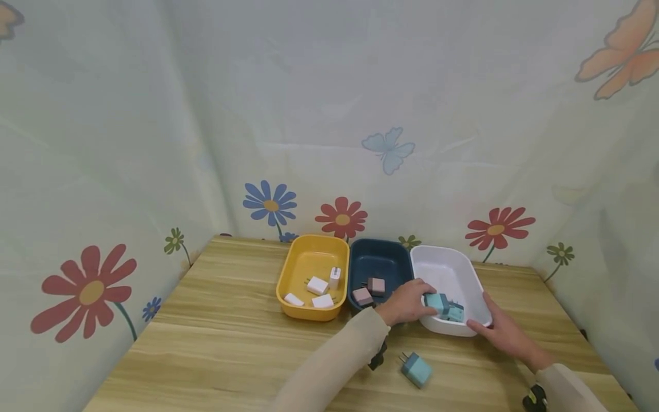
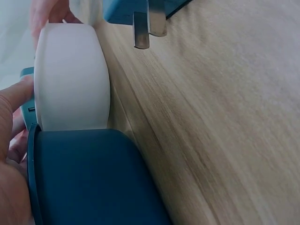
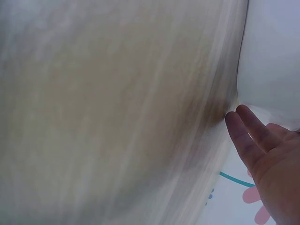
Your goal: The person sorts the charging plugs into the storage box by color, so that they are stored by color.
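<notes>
My left hand (image 1: 409, 303) reaches over the near left rim of the white bin (image 1: 445, 326) and pinches a teal charger plug (image 1: 436, 302) between thumb and fingers. Another teal charger (image 1: 455, 312) is beside it inside the bin. In the left wrist view the thumb presses the held charger (image 2: 28, 110) at the white bin's rim. My right hand (image 1: 507, 332) rests against the bin's near right corner, thumb at the front rim. Its fingers lie nearly straight along the bin wall in the right wrist view. A loose teal charger (image 1: 416, 370) lies on the wooden table (image 1: 231, 343), prongs pointing up-left.
Left of the white bin stands a dark blue bin (image 1: 381, 260) with pink chargers (image 1: 376, 286). Beside that, a yellow bin (image 1: 314, 257) contains several white chargers (image 1: 317, 285). A flower-printed curtain (image 1: 319, 143) hangs behind the table and along its sides.
</notes>
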The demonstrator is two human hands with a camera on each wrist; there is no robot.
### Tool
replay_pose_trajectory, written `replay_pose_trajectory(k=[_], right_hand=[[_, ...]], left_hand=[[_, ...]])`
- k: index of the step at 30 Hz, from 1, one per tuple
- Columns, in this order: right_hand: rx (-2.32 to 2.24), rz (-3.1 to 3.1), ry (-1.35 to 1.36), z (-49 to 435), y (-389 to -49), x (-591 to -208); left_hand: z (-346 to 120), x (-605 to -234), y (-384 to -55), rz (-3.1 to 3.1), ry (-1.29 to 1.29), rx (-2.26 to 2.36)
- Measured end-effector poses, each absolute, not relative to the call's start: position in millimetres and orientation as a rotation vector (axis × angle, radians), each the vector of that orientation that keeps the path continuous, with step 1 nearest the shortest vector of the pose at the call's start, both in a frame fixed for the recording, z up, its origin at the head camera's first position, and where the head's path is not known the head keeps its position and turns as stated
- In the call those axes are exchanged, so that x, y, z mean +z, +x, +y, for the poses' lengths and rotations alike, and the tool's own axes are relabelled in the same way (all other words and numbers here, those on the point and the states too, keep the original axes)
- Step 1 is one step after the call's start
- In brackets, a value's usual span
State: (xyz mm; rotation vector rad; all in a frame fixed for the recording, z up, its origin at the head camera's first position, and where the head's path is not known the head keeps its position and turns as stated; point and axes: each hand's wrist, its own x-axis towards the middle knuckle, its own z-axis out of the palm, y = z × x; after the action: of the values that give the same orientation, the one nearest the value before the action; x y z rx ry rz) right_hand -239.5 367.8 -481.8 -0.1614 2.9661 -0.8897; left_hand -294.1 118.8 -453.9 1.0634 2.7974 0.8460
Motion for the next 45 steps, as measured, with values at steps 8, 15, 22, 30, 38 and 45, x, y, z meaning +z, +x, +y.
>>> replay_pose_trajectory(k=[8,15,22,30,38,45], right_hand=[[-0.916,2.96,-0.184,368,-237,-483],[-0.929,2.95,-0.182,367,-236,-479],[-0.948,2.925,-0.175,367,-238,-476],[-0.931,2.92,-0.16,368,-242,-473],[-0.932,2.922,-0.184,368,-241,-469],[-0.934,2.925,-0.199,369,-241,-469]], left_hand=[[118,-452,-293,2.77,1.057,0.866],[117,-449,-293,2.747,1.051,0.922],[103,-443,-296,2.718,1.072,1.054],[82,-435,-294,2.65,1.045,1.103],[69,-432,-286,2.552,1.038,1.16],[62,-429,-271,2.462,1.094,1.161]])
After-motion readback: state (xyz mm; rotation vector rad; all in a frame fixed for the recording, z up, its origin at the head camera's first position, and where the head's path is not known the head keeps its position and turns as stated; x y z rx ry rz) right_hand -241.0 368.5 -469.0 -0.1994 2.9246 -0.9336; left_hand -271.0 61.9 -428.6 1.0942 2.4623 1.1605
